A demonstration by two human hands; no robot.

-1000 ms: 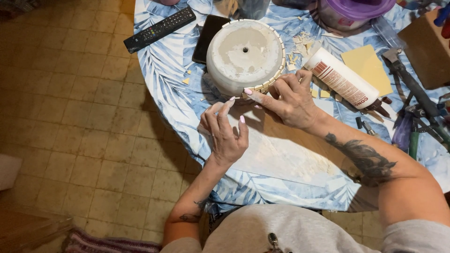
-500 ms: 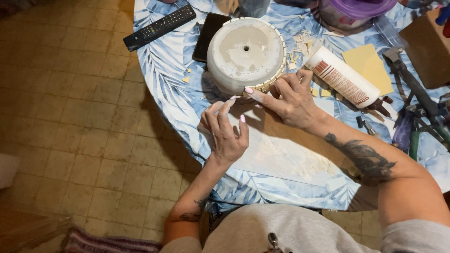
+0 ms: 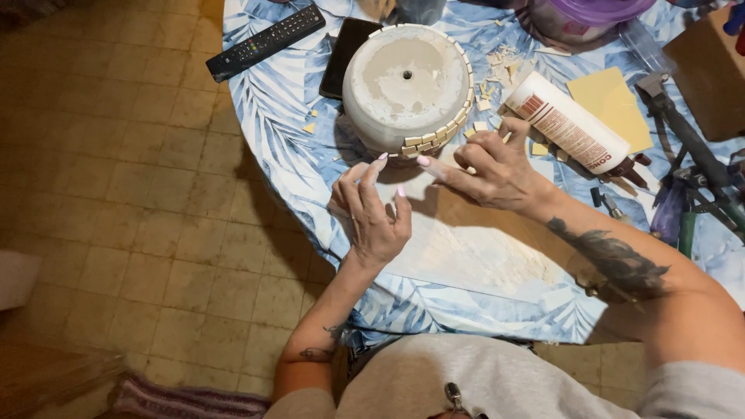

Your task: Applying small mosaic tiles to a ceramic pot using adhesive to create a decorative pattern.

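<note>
**Two hands at an upturned pot on a leaf-print counter**

Worn tan floor tiles [image 3: 116,194] surround a round counter [image 3: 287,101] covered in a blue-and-white leaf-print cloth, and the person leans over its near edge.

Starting at the grip: the right hand [image 3: 497,167] lies knuckles up with the forefinger stretched out, its pink-nailed tip touching the lower edge of an upside-down grey pot [image 3: 407,81], right at a row of small cream tile pieces [image 3: 434,138] stuck along the rim. The other fingers curl under; whether they pinch a piece I cannot tell. The left hand [image 3: 372,213] rests open just beside it, fingers spread and loosely bent, fingertips near the pot's base, holding nothing that I can see. Both hands sit on a pale sheet [image 3: 481,248] dusted with white powder.

The pot stands in the middle of the counter, bottom up, a drain hole in its centre.

Further out, a white glue tube [image 3: 570,124] lies slantwise just right of the right hand, with loose tile chips [image 3: 497,66] scattered between it and the pot. A yellow square [image 3: 609,105] lies behind the tube. A black phone [image 3: 349,54] is tucked against the pot's left side, and a black remote [image 3: 268,40] lies farther left near the edge. Hand tools [image 3: 691,163] crowd the far right.
</note>
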